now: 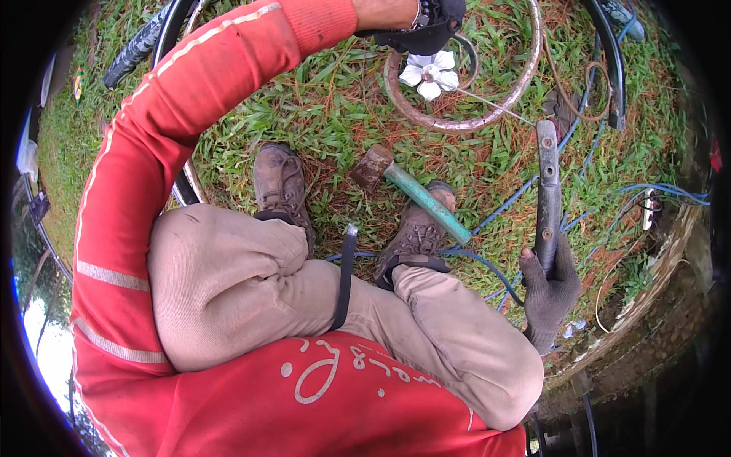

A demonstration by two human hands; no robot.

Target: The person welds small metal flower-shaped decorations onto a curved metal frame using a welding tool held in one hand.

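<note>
On the grass [320, 114], a rusty wheel rim [464, 122] lies beyond the person's boots, the hammer [415, 194] just nearer them. Right of the hammer, the right hand [550, 286] is clamped on a flat metal bar [547, 190]; keeping that grip low should steady it. The left hand [426, 23], at the rim's far edge, I cannot tell. No containers show.

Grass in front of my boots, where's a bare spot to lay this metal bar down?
The freest grass lies between the left boot and the rusty rim. A smaller patch sits between the hammer and the bar in your right hand. Blue cables crowd the right.
</note>
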